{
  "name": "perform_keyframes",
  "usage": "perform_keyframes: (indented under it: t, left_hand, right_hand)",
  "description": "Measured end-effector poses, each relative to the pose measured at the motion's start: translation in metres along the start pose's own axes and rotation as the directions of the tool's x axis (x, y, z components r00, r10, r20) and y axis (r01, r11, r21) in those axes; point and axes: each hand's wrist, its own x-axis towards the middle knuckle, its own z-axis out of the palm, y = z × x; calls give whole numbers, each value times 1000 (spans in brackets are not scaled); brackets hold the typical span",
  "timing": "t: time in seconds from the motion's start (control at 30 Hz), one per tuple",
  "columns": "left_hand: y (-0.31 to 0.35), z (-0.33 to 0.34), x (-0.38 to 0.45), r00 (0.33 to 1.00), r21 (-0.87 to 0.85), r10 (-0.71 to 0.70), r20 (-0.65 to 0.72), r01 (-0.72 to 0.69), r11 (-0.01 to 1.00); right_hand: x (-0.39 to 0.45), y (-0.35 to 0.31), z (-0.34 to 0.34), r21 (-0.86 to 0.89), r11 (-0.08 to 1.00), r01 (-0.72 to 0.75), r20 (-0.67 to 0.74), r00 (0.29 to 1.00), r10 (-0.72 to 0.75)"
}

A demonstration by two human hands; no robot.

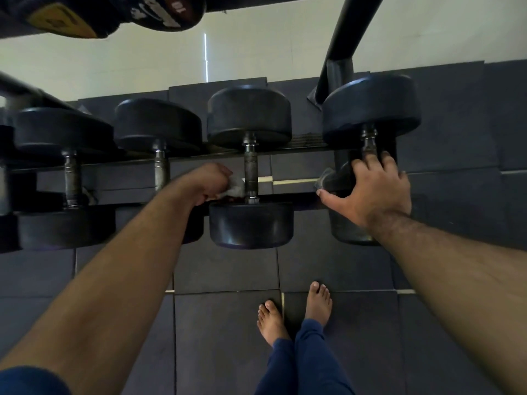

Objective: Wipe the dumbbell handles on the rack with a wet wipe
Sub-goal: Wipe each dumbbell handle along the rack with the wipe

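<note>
Several black dumbbells lie across the low rack rails (299, 151). My left hand (212, 181) grips a crumpled white wet wipe (235, 186) and holds it against the left side of the metal handle (251, 169) of the middle dumbbell (249, 223). My right hand (373, 189) rests with spread fingers over the handle of the rightmost dumbbell (370, 109), covering most of that handle. Two more dumbbell handles (161, 169) (71, 178) show bare to the left.
A slanted black rack post (339, 44) rises at the upper right. An upper-tier dumbbell end (159, 12) overhangs the top left. My bare feet (293, 312) stand on dark rubber floor tiles just in front of the rack. A pale wall lies behind.
</note>
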Motion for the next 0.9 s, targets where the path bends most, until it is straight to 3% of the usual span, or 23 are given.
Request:
perform_keyframes:
  t: [0.07, 0.1, 0.13, 0.17, 0.23, 0.3, 0.37, 0.43, 0.5, 0.6, 0.67, 0.8, 0.9]
  left_hand:
    - [8, -5, 2, 973, -13, 136, -186, -141, 990]
    - [14, -2, 2, 916, 41, 244, -319, -244, 969]
    - [18, 4, 2, 819, 180, 379, -431, -334, 925]
    - [22, 13, 1, 709, 382, 536, -459, -387, 839]
    - [22, 26, -1, 556, 704, 794, -248, -460, 542]
    - [18, 21, 5, 471, 812, 882, 22, -523, 258]
    - [16, 5, 7, 491, 779, 816, 305, -622, 83]
    - [16, -5, 1, 537, 702, 689, 488, -710, 56]
    - [23, -10, -5, 529, 737, 729, 435, -675, 50]
    - [31, -6, -6, 477, 864, 867, 142, -487, 126]
    - [23, 4, -2, 481, 895, 869, 117, -430, 118]
    - [15, 12, -8, 602, 790, 754, 262, -583, 190]
    - [30, -6, -23, 803, 745, 468, 369, -557, 368]
  right_hand:
    - [0, -1, 0, 0, 1000, -3, 11, 1000, 3]
    - [0, -1, -1, -3, 1000, -3, 15, 1000, 3]
    - [0, -1, -1, -8, 1000, -3, 16, 1000, 3]
    - [0, -1, -2, -13, 1000, -3, 12, 1000, 3]
    - [-1, -1, -1, -21, 1000, 3, 5, 1000, -3]
    - [-1, -1, 0, -34, 999, 9, 9, 1000, -9]
    - [-1, -1, 1, -41, 999, 14, 14, 1000, -14]
    - [-1, -1, 2, -31, 999, 9, 7, 1000, -9]
    - [-1, -2, -1, -31, 1000, 2, 12, 1000, -2]
    - [-2, -2, -2, -25, 1000, -3, 11, 1000, 3]
    - [-2, -2, -2, -30, 1000, -1, 13, 1000, 1]
    - [-2, 0, 2, -24, 1000, 1, 9, 1000, -1]
    - [-2, -1, 0, -13, 1000, -2, 17, 1000, 2]
